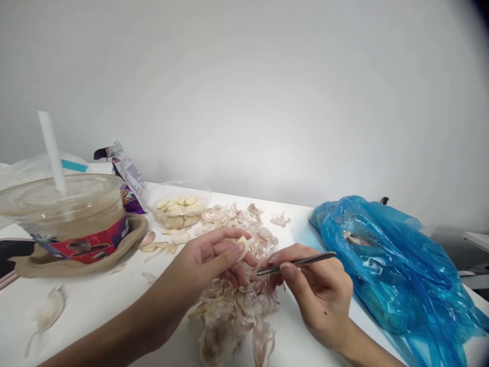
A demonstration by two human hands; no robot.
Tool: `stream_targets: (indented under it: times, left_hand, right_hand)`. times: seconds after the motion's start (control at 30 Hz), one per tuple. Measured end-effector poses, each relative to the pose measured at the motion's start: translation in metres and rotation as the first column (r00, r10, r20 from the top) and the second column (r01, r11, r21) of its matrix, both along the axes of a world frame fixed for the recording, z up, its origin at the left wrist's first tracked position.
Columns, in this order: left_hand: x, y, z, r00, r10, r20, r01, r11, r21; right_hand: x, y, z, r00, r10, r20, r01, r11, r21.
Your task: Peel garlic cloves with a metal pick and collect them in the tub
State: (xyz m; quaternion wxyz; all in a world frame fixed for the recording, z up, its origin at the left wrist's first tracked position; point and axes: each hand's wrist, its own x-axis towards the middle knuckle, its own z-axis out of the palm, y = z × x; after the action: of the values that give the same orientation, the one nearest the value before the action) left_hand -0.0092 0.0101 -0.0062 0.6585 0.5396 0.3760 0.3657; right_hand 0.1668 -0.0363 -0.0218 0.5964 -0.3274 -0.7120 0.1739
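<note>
My left hand [219,260] pinches a pale peeled garlic clove [243,248] between thumb and fingers. To its right, my right hand [309,290] grips a pair of metal tweezers [301,261], whose tip points left toward the clove without touching it. Beneath both hands spreads a heap of papery garlic skins [233,311]. Behind my left hand stands a clear plastic bowl [155,192] with several peeled cloves [179,209] in it. A few unpeeled cloves [148,239] lie on the table in front of the bowl.
A lidded drink cup [82,219] with a white straw sits in a cardboard holder [133,239] on the left. Beside it is a purple snack wrapper [132,196]. A blue plastic bag [397,270] covers the right side of the white table, and a wall rises behind.
</note>
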Motion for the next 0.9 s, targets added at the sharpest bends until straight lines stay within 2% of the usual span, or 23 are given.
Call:
stream_targets:
  times: [0.2, 0.5, 0.8, 0.9]
  left_hand:
    - [0.0013, -0.0003, 0.0017, 1.000, -0.006, -0.023, 0.006, 1.000, 0.001]
    - [0.0071, 0.0007, -0.0072, 1.000, -0.013, -0.025, 0.013, 1.000, 0.010]
    - [0.0068, -0.0019, -0.0014, 0.999, -0.022, -0.041, 0.024, 0.999, 0.039]
    - [0.0071, -0.0019, -0.0023, 0.996, -0.064, -0.058, 0.066, 0.997, 0.037]
  right_hand:
    - [0.0000, -0.0007, 0.0015, 1.000, -0.011, 0.026, 0.011, 1.000, 0.010]
    - [-0.0020, -0.0004, 0.0038, 0.996, 0.043, 0.075, -0.044, 0.999, 0.004]
    - [-0.0033, 0.0005, 0.0056, 0.988, 0.053, 0.145, -0.057, 0.998, 0.019]
    - [-0.0032, 0.0006, 0.0065, 0.988, 0.050, 0.143, -0.054, 0.998, 0.028]
